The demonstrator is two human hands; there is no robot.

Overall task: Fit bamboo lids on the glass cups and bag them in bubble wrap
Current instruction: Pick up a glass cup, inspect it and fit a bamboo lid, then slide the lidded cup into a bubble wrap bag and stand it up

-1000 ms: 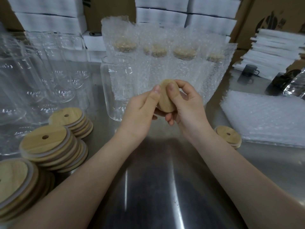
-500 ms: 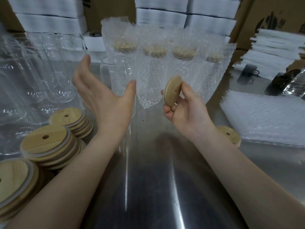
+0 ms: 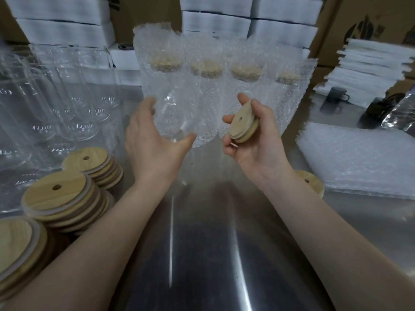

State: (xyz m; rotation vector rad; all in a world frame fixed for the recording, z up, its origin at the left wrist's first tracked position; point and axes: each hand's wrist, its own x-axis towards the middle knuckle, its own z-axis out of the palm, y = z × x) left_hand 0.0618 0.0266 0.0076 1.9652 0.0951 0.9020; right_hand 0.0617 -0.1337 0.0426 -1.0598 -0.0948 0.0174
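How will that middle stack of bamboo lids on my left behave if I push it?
The stack probably shears apart rather than sliding whole: its lids already sit offset. The thin wooden discs look stiff and light, so a slight nudge may shift them.

Packing workshop, steel table [image 3: 202, 254], stacked white boxes [image 3: 215, 21], cardboard cartons [image 3: 368, 16], bubble-wrap bags [image 3: 359, 160]

The left grip [image 3: 153, 141] hangs spread open, palm inward, just left of the lid [image 3: 241, 124] clasped in the right grip [image 3: 258, 140].
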